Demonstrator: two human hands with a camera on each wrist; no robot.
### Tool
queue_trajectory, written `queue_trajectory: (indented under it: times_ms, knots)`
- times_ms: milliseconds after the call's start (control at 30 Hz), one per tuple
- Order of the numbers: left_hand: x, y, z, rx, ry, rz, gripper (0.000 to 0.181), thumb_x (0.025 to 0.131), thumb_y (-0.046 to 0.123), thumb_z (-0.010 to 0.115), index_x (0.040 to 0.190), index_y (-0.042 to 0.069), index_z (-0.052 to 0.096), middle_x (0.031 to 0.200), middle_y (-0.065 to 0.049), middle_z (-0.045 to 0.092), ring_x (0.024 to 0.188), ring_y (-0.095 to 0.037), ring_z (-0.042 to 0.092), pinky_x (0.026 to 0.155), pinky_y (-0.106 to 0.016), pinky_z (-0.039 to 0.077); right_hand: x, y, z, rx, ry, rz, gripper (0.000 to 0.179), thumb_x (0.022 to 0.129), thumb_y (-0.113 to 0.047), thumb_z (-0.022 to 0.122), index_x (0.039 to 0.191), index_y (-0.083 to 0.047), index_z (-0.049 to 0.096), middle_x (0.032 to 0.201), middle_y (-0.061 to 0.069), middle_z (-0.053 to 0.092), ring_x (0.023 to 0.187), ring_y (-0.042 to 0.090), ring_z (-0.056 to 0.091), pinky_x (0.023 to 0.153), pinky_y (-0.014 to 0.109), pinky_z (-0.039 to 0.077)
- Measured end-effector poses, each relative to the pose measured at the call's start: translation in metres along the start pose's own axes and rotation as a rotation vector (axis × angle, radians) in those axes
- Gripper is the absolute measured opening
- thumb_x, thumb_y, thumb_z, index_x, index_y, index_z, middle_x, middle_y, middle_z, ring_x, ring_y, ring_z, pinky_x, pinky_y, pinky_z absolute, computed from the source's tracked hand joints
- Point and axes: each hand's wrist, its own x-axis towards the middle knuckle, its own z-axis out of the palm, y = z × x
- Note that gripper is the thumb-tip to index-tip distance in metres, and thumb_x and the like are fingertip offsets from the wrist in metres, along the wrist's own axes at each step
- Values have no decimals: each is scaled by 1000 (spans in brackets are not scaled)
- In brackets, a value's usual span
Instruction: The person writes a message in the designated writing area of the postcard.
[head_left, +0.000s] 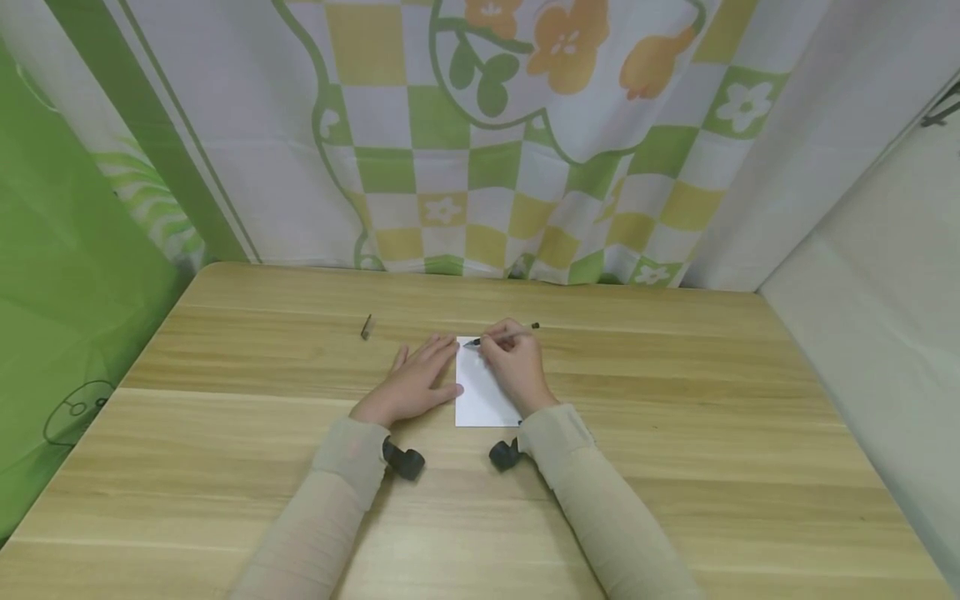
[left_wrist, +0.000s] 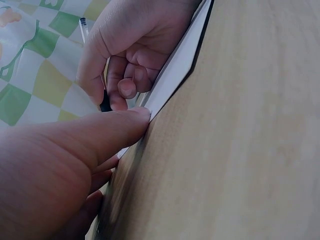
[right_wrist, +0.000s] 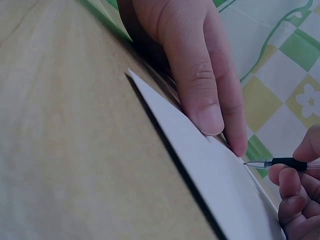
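A white sheet of paper (head_left: 483, 400), possibly a thin pad, lies on the wooden table. My right hand (head_left: 516, 367) pinches a pen (right_wrist: 287, 163) with a clear barrel and black grip. The pen's tip is right at the paper's upper left part, and its rear end points up to the right. My left hand (head_left: 415, 382) rests at the paper's left edge with fingers extended. In the right wrist view its thumb (right_wrist: 207, 117) presses on the margin of the sheet. The curled lower fingers (left_wrist: 135, 82) of the right hand rest close over the paper.
A dark pen cap (head_left: 366, 327) lies on the table (head_left: 675, 467), left of the paper and toward the back. A checked, flowered curtain (head_left: 495, 167) hangs behind the table's far edge. Black wrist cameras (head_left: 405, 461) are strapped near both cuffs.
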Motion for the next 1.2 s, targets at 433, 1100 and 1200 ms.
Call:
queue_trajectory:
  times_ms: [433, 1100, 1200]
  knots:
    - [0, 1, 1, -6, 5, 2, 75, 102, 39, 59, 160, 5, 27, 169, -11, 17, 156, -31, 7, 120, -64, -6, -1, 2, 0, -4, -4, -18, 9, 90, -6, 64, 92, -1, 71, 91, 6, 68, 67, 15, 64, 62, 22, 52]
    - [0, 0, 0, -5, 6, 9, 75, 102, 41, 58, 160, 5, 27, 169, -11, 16, 156, -31, 7, 120, -65, -5, -1, 1, 0, -33, -7, -20, 9, 90, -9, 64, 93, -3, 71, 89, 5, 69, 67, 16, 64, 66, 25, 53]
    - [0, 0, 0, -3, 5, 8, 75, 102, 41, 58, 160, 6, 27, 169, -11, 16, 156, -31, 6, 120, -65, -5, -1, 1, 0, -39, -3, -18, 9, 90, -8, 64, 92, -3, 71, 90, 5, 68, 68, 16, 63, 67, 26, 53]
